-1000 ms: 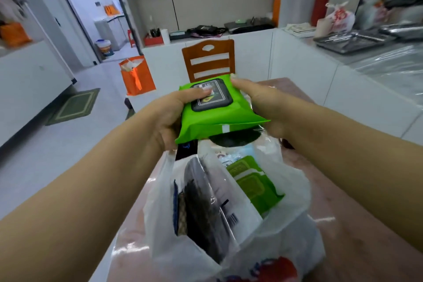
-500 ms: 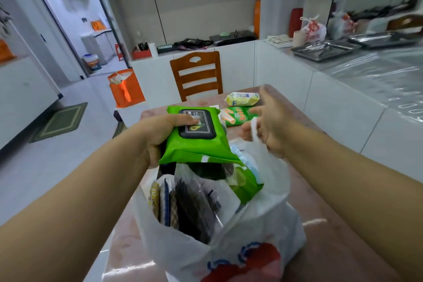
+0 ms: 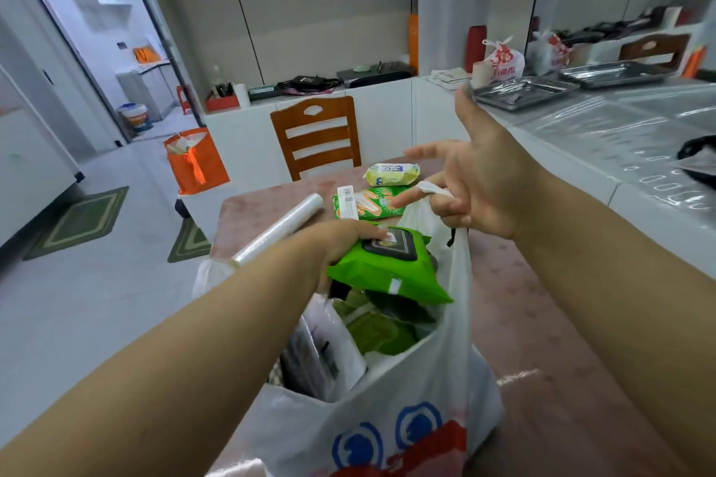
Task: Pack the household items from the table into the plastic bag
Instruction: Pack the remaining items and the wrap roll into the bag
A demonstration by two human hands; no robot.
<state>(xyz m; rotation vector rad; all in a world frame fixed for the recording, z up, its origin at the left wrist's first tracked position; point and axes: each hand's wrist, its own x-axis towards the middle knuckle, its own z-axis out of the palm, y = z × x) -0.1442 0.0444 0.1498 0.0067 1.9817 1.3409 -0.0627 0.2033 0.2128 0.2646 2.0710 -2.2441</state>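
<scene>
Wipes pack [image 3: 381,267] gripped by left hand [image 3: 341,244] (over bag [image 3: 391,410]) — right hand [image 3: 476,186] lifting handle

A brown wooden slat-backed chair [image 3: 317,135] stands at the far end of the pink patterned table [image 3: 515,306]. Behind the chair runs a low white cabinet counter [image 3: 310,105] against a wall of tall pale grey panels [image 3: 310,12]. Left of the chair an orange fabric bag [image 3: 195,161] sits on the pale grey tiled floor [image 3: 97,302], with green bordered mats [image 3: 83,221] farther left. Right of the chair, a long white counter [image 3: 620,151] carries steel trays [image 3: 523,91], apparently covered in clear film. Soft daylight comes through the doorway [image 3: 128,50] beyond the bag.
</scene>
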